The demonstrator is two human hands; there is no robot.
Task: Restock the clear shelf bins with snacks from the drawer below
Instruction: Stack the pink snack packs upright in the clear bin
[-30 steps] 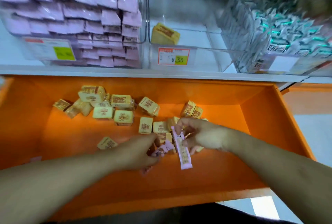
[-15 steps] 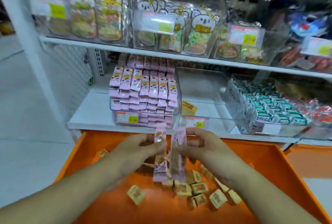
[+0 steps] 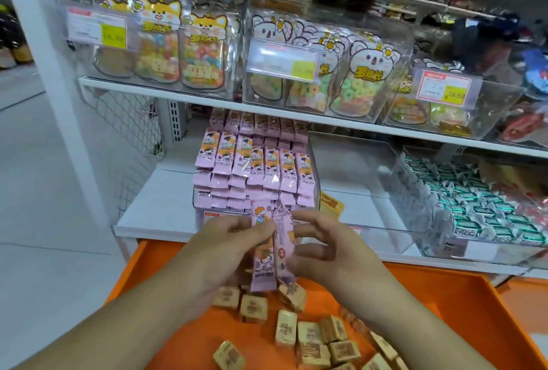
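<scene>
Both hands hold pink snack bars upright over the orange drawer (image 3: 444,304): left hand (image 3: 221,246) pinches one bar (image 3: 261,239), right hand (image 3: 321,243) another (image 3: 281,246). Best squared together (labels forward), then set atop the full pink bin (image 3: 255,168) just beyond.

2 pink snack pkts (image 3: 271,246) are being held upright, side by side, above the orange drawer (image 3: 444,304); tan square snacks (image 3: 308,337) are lying scattered inside; pink-filled clear bin (image 3: 315,168) is sitting just behind.
</scene>
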